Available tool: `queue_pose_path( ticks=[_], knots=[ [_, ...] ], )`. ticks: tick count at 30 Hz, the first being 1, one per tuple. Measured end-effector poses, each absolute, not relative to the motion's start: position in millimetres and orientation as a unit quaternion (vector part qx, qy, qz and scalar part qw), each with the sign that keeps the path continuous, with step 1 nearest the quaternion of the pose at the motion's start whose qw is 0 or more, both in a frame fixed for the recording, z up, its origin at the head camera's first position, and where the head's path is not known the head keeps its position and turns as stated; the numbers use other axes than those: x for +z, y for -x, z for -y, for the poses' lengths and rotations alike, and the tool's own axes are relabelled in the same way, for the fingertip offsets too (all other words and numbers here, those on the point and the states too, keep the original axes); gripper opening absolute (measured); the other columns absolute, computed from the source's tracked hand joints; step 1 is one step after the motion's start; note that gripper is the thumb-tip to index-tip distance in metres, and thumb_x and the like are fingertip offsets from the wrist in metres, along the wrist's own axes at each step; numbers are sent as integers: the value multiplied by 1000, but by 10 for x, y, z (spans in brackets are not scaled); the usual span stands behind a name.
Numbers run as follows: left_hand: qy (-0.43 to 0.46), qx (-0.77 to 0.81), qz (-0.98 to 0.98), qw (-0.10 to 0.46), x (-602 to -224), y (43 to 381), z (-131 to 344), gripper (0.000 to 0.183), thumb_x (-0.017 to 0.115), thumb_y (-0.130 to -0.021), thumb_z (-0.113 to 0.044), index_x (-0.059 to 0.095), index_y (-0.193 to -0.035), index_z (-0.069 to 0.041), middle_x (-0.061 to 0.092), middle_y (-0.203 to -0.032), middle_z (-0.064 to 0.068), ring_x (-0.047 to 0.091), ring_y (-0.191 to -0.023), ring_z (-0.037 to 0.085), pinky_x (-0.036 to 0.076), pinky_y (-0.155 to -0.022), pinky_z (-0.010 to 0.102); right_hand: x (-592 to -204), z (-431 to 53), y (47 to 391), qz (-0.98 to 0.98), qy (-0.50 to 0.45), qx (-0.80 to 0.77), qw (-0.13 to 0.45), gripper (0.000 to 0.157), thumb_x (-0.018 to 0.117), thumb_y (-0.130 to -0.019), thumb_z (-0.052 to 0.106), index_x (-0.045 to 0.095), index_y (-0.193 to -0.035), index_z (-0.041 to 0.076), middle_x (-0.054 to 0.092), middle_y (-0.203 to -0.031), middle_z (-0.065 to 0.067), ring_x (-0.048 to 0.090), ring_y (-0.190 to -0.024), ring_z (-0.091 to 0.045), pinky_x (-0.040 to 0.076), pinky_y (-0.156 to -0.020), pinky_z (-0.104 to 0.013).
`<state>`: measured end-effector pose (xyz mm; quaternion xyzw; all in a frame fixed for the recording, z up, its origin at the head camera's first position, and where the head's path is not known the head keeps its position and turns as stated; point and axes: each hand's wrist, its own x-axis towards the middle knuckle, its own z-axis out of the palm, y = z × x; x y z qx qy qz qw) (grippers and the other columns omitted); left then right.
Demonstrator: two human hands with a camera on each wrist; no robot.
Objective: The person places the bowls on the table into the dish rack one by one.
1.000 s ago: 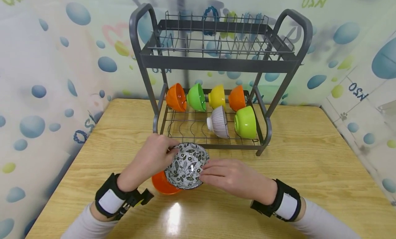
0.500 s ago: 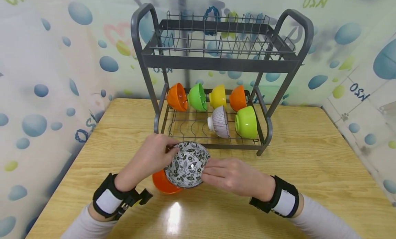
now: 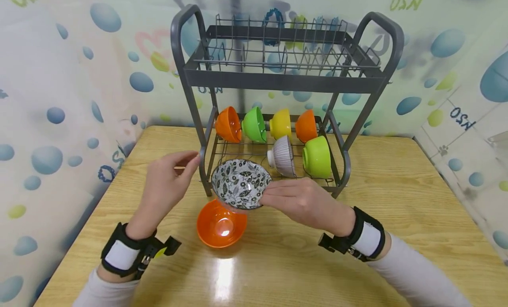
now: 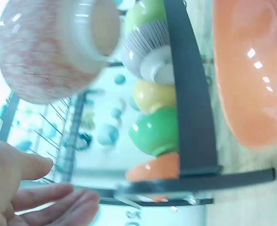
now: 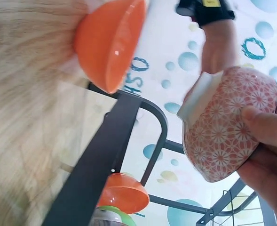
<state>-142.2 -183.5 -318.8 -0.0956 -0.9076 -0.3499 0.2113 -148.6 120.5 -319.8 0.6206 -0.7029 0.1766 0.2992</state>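
Observation:
A patterned bowl (image 3: 241, 183), with black leaves on white inside, is held off the table by my right hand (image 3: 301, 203), which pinches its right rim. In the right wrist view the outside of the bowl (image 5: 230, 125) is pink with white flowers, thumb on the wall. My left hand (image 3: 168, 181) is apart from the bowl, left of it, near the rack's front left post; in the left wrist view its fingers (image 4: 58, 202) hold nothing. An orange bowl (image 3: 221, 225) stands upright on the table, below and in front of the patterned one.
Behind stands a grey two-tier dish rack (image 3: 285, 83). Its lower tier holds tilted bowls: orange (image 3: 228, 125), green (image 3: 254, 125), yellow (image 3: 280, 124), another orange one (image 3: 306, 126), a striped bowl (image 3: 282, 157) and a lime bowl (image 3: 317, 158). Wooden table (image 3: 397, 210) surrounds it.
My left hand has let go of the patterned bowl and moved left and up. The right hand has lifted the bowl toward the rack, uncovering the orange bowl.

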Motion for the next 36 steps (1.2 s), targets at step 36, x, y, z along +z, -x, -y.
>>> queue_pose_path(
  ticks=[36],
  knots=[
    [-18, -632, 771, -84, -3611, 1928, 2075, 50, 55, -101, -34, 57, -131, 6, 73, -103, 0, 68, -94, 7, 55, -87, 17, -3161, -784, 2055, 755, -148, 635, -75, 31, 65, -93, 2, 64, -124, -3, 71, -116, -21, 72, -93, -14, 60, -82, -40]
  ],
)
